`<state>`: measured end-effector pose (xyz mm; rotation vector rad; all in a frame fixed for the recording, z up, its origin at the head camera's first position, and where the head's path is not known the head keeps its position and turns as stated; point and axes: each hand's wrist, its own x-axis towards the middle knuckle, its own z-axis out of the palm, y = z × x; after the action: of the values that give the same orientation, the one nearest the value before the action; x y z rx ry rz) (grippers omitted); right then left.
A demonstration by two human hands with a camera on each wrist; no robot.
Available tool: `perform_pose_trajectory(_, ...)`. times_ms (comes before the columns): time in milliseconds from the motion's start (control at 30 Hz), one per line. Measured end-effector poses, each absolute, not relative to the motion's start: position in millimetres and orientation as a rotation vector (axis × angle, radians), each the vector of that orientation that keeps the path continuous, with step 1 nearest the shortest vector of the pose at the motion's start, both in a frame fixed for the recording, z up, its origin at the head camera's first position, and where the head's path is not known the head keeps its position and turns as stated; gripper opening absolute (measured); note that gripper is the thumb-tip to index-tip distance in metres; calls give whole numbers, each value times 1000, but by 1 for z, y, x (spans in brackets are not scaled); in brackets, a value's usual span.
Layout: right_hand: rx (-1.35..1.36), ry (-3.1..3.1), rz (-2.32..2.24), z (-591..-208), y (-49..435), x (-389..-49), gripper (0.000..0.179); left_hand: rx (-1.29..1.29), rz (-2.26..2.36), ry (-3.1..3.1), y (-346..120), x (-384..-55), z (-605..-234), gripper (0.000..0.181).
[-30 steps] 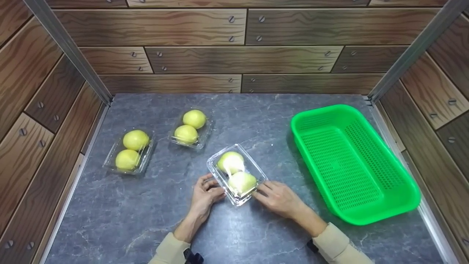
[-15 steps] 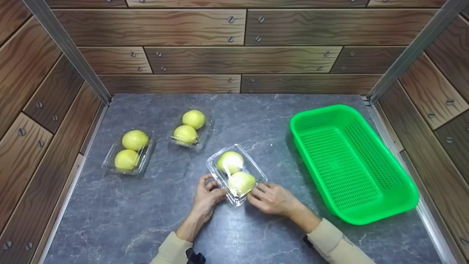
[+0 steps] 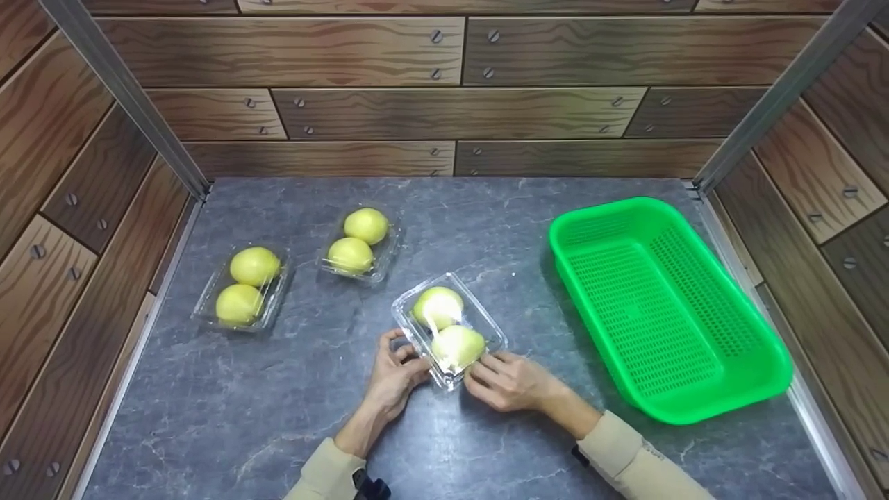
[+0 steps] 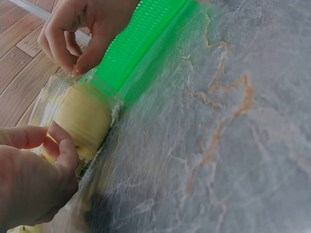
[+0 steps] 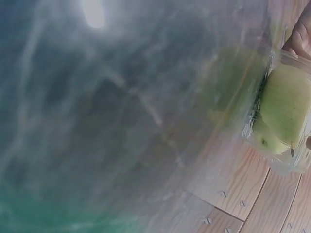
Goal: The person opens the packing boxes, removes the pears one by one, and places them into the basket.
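Observation:
A clear plastic clamshell box (image 3: 480,310) with two yellow-green fruits (image 3: 458,346) inside lies at the middle of the table, turned at an angle. My left hand (image 3: 393,378) pinches its near left edge between thumb and fingers. At the near right corner my right hand (image 3: 510,382) grips the rim with its fingertips. From the left wrist, both the right hand (image 4: 90,34) and left hand (image 4: 36,179) show at the rim, with pale fruit (image 4: 85,119) behind the plastic. A short stem shows on a fruit (image 5: 286,104) in the right wrist view.
Two more clear boxes of paired fruit stand to the left, one farther back (image 3: 366,278) and one near the left wall (image 3: 203,314). A green perforated basket (image 3: 628,389) stands at the right with nothing in it. Wood-patterned panels (image 3: 375,111) enclose the grey marbled table (image 3: 229,410).
My right hand has slid slightly left and nearer along the box's near right edge. The left hand and the boxes have stayed almost in place.

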<state>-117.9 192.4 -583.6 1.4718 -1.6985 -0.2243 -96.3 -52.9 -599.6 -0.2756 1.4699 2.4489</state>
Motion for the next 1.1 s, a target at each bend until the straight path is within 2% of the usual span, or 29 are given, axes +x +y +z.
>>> perform_pose_trajectory(433,1515,-1653,-202,-578,188,-120,33,-249,2462,1462,-53,-96,-601,68)
perform_pose_trajectory(800,1518,-1653,-211,-576,190,-122,33,-228,2435,1495,-55,-100,-599,74)
perform_pose_trajectory(1100,1532,-1682,-202,-578,192,-119,28,-232,2411,1538,-55,-97,-599,68)
